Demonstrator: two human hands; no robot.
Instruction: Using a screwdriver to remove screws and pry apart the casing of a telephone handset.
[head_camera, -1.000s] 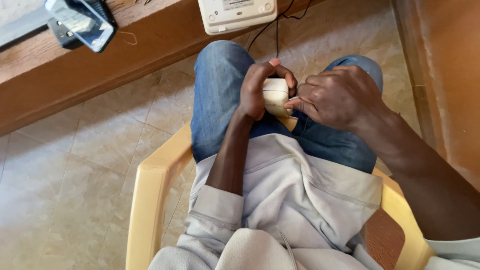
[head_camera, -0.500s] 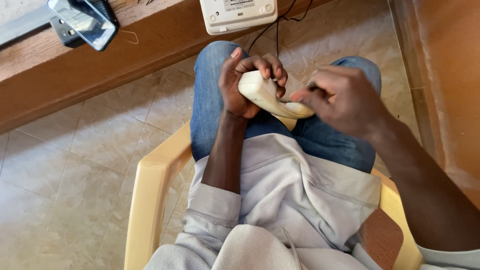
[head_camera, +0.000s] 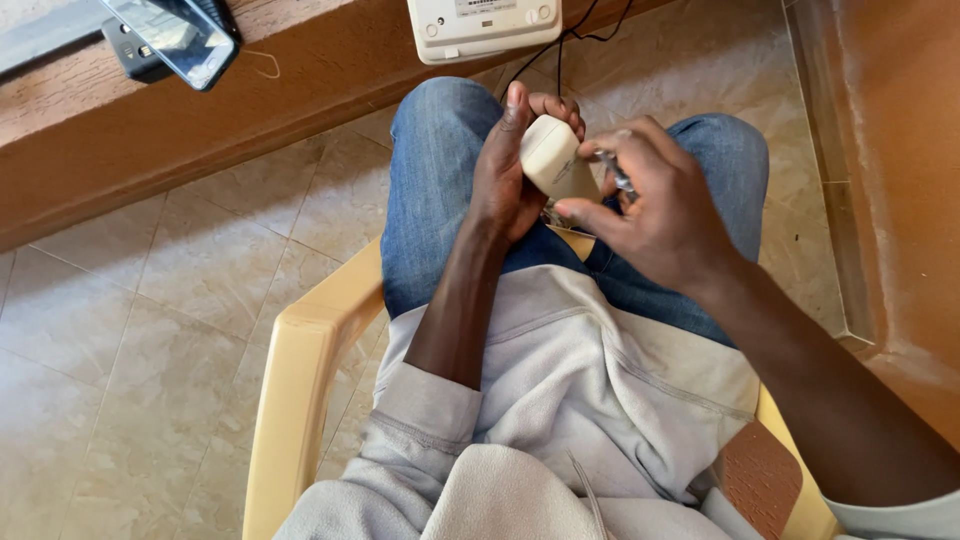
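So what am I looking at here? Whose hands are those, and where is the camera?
The camera sits on a person's head and looks down, so you see their own lap. They sit in a yellow plastic chair wearing blue jeans. The left hand grips a small cream plastic case. The right hand pinches a thin metal tool against it; I cannot tell what kind. Above, on a wooden ledge, lie a phone and a white box with black cables.
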